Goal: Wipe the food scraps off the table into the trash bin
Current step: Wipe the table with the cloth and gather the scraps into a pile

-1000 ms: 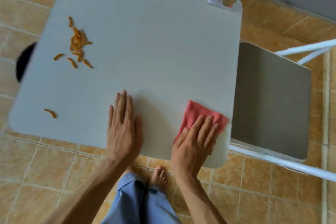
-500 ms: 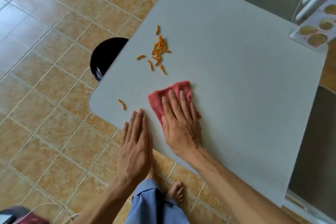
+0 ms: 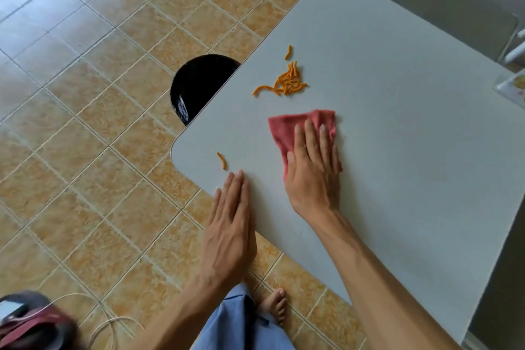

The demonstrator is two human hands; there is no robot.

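On the pale grey square tabletop [image 3: 397,150], a small heap of thin orange food scraps [image 3: 288,82] lies near the far-left edge, with one loose strand [image 3: 289,52] just beyond it and another stray orange piece [image 3: 222,160] close to the near-left rounded corner. Just below that far-left edge, on the floor, a round black trash bin [image 3: 199,85] shows, partly hidden under the tabletop. Between the heap and the person, a crumpled red cloth [image 3: 301,128] lies flat on the surface, near the scraps but apart from them. Pressing it down is the right hand [image 3: 312,167], palm flat and fingers [image 3: 311,136] spread over the fabric, not curled around it. Beside it, the left hand [image 3: 231,224] lies flat and empty, fingertips on the table's near edge just beside the stray piece, the palm hanging past the edge. Below are a blue trouser leg [image 3: 244,321] and a bare foot [image 3: 274,308] on the tan tiled floor [image 3: 85,150]. A grey chair seat [image 3: 443,0] stands behind the table's far corner.
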